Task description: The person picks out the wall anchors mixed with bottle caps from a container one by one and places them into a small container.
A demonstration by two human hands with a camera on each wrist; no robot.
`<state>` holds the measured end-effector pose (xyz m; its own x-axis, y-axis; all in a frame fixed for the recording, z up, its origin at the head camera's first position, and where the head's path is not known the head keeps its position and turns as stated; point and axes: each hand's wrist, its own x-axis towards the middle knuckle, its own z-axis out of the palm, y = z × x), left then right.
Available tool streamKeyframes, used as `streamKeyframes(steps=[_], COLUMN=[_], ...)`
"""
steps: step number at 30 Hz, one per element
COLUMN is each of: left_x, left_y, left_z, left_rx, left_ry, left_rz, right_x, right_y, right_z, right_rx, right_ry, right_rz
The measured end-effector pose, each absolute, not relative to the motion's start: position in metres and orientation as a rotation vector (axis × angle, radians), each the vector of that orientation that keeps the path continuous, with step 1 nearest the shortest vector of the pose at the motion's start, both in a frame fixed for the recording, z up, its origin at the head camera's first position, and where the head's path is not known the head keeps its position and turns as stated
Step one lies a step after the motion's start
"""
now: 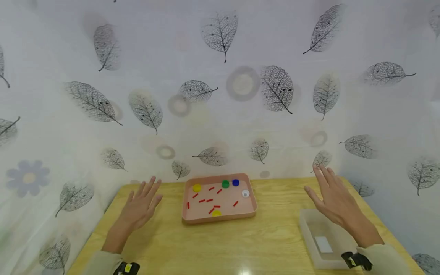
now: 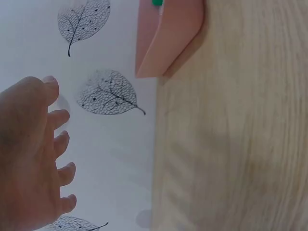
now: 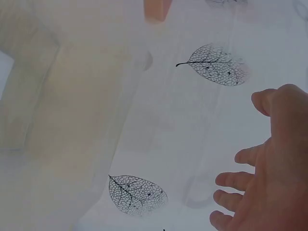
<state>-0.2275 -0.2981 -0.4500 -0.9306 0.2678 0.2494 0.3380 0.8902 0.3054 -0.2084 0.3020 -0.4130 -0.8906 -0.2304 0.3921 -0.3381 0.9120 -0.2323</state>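
Note:
My left hand (image 1: 138, 208) hovers left of a pink tray (image 1: 227, 218), fingers extended and holding nothing. My right hand (image 1: 335, 198) is raised over the far part of a translucent white bin (image 1: 309, 244), its fingers straight and bare. On the tray lie several short red sticks (image 1: 201, 201) and round caps: a yellow cap (image 1: 197, 188) at the back left, another yellow cap (image 1: 216, 214) at the front, a green cap (image 1: 225, 184), a blue cap (image 1: 235, 182) and a white cap (image 1: 245, 193). In the left wrist view, the tray's corner (image 2: 175, 38) shows beyond the fingers.
A small white card-like rectangle (image 1: 323, 244) lies inside the bin. The wooden table (image 1: 220, 248) meets a leaf-printed cloth (image 1: 220, 126) at its back edge, and the cloth also hangs at both sides. Each wrist wears a black strap (image 1: 357, 261).

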Motion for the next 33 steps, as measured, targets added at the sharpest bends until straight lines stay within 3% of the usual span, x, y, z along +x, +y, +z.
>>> streamKeyframes(steps=[17,33], left_x=[-0.244,-0.262], left_y=[-0.256,-0.241], left_z=[-0.486,-0.504], left_rx=[-0.542,-0.585], left_ry=[-2.965,-3.084], left_rz=[-0.560,-0.703], right_x=[-0.162,-0.158], right_y=[0.260,0.229], right_z=[-0.412,-0.428], right_rx=[0.378,0.457], right_ry=[-2.634,-2.552], right_rz=[0.836,1.057])
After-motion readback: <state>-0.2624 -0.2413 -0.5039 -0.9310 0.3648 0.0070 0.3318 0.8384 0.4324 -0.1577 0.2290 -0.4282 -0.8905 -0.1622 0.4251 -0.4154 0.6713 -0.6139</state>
